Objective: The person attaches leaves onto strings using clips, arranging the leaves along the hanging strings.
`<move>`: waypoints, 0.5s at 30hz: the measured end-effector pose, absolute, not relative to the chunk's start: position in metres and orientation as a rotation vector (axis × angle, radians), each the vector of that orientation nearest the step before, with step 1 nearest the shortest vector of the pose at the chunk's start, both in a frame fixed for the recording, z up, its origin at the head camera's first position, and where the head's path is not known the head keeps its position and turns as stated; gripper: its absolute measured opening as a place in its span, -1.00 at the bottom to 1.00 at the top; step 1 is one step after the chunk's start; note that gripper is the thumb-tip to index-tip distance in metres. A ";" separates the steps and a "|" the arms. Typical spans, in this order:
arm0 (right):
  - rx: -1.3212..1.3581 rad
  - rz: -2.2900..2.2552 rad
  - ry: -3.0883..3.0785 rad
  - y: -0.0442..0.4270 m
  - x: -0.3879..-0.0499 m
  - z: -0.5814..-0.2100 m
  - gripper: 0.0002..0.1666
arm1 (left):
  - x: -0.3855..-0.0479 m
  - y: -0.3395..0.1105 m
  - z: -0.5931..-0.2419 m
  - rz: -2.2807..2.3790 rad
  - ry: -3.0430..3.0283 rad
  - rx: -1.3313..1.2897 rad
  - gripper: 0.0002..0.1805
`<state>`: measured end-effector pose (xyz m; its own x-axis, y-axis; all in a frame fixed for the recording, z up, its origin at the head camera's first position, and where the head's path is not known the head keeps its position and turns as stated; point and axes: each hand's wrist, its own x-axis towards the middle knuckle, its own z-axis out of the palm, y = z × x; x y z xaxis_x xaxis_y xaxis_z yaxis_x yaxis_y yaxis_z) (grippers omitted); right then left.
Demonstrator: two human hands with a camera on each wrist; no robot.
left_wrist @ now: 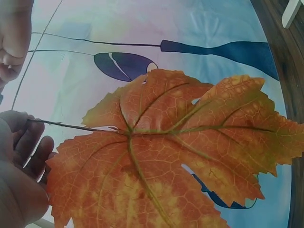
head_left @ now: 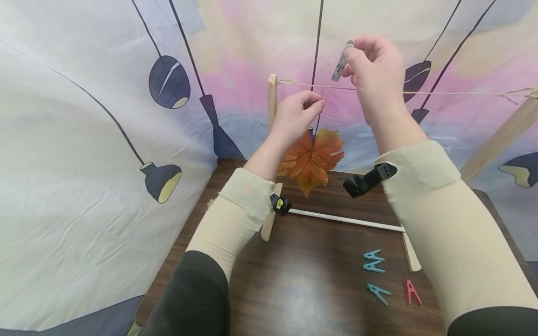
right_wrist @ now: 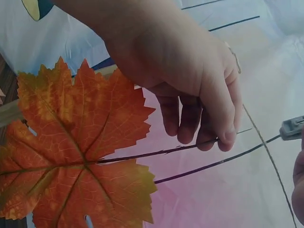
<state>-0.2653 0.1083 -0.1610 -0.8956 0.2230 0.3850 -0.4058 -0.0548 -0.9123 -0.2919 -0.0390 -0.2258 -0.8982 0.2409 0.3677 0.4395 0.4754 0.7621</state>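
An orange artificial maple-like leaf (head_left: 312, 161) hangs by its thin stem from my left hand (head_left: 295, 116), which pinches the stem between thumb and fingertips. Those fingertips are close to a thin string (head_left: 454, 93), just below it in the head view. Up and to the right, my right hand (head_left: 376, 70) holds a grey clothespin (head_left: 342, 61) above the string, apart from the leaf. In the left wrist view the leaf (left_wrist: 166, 137) spreads across the middle. The right wrist view shows the clothespin (right_wrist: 292, 129) at its right edge.
Wooden posts (head_left: 272, 98) hold the string's ends, with a white rod (head_left: 346, 219) low between the stand's feet. Several blue clothespins (head_left: 373, 266) and a red clothespin (head_left: 412, 293) lie on the brown table (head_left: 294, 289). A painted cloth (head_left: 84, 163) hangs behind.
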 end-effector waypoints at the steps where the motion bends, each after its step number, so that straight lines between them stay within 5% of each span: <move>1: 0.202 1.981 -1.816 0.108 -0.266 -0.161 -0.94 | -0.292 -0.039 -0.226 -1.406 -2.500 -0.588 -0.77; 15: 0.262 1.914 -1.919 0.104 -0.268 -0.165 -0.95 | -0.291 -0.036 -0.225 -1.547 -2.423 -0.578 -0.85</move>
<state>-0.2684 0.1043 -0.1655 -0.8958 0.1557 0.4162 -0.4157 0.0371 -0.9087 -0.2911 -0.0364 -0.2249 -0.9012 0.2127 0.3777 0.4321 0.3721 0.8215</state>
